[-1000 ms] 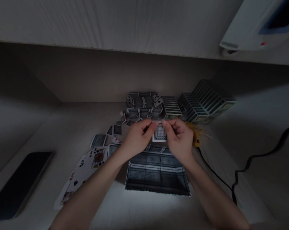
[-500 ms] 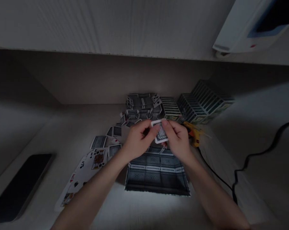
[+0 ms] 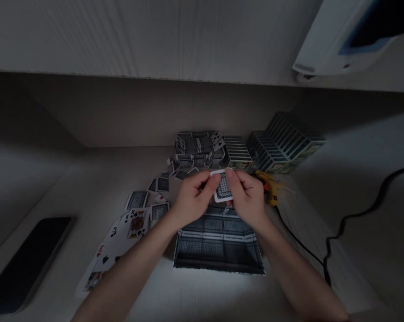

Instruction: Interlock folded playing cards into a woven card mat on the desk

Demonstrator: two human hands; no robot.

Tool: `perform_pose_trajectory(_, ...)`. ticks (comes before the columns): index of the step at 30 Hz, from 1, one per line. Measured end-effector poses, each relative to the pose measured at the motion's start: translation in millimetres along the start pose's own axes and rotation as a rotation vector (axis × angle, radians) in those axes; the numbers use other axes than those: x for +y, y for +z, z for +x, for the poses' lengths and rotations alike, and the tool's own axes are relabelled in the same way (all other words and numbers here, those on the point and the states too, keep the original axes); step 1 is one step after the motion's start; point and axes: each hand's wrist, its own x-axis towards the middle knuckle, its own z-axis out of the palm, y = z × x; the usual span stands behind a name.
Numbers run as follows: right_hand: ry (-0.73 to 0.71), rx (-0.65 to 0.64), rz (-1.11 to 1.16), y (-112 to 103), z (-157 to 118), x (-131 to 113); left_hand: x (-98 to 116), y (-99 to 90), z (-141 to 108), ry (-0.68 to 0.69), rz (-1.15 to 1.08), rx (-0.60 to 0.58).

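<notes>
Slightly turned since the earlier frame, the card (image 3: 223, 187) now sits squarer between the two hands, its patterned back facing the camera. It is held in the air just above the top edge of the panel (image 3: 218, 245), a flat sheet of joined card backs lying on the desk (image 3: 202, 293). The left hand (image 3: 192, 197) and right hand (image 3: 249, 200) both close in on it: the fingers of each are curled almost shut, with thumbs and forefingers pinching the card near its upper edges from either side and only a narrow gap between the hands. That light, edge-only pinch suits a thin card: it avoids bowing it and leaves most of its back uncovered, and keeping both hands level should hold it steady. Beyond the panel stand a built-up stack of cards (image 3: 198, 150) and ranked rows of cards (image 3: 272, 145). To the panel's right lies what looks like a glue gun (image 3: 271, 188), though the dim light makes that call uncertain, with its cord (image 3: 299, 243) running toward the near edge. Left of the panel lie loose cards (image 3: 115, 246), a king (image 3: 136, 225) among them, and further left a phone (image 3: 27, 264).
</notes>
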Motion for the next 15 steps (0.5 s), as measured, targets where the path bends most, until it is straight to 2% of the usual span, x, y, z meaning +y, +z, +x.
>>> perform_pose_trajectory(15, -0.026, -0.012, -0.061, 2.1, -1.3, -0.1, 1.2, 1.0, -2.0, 0.039, 0.099, 0.088)
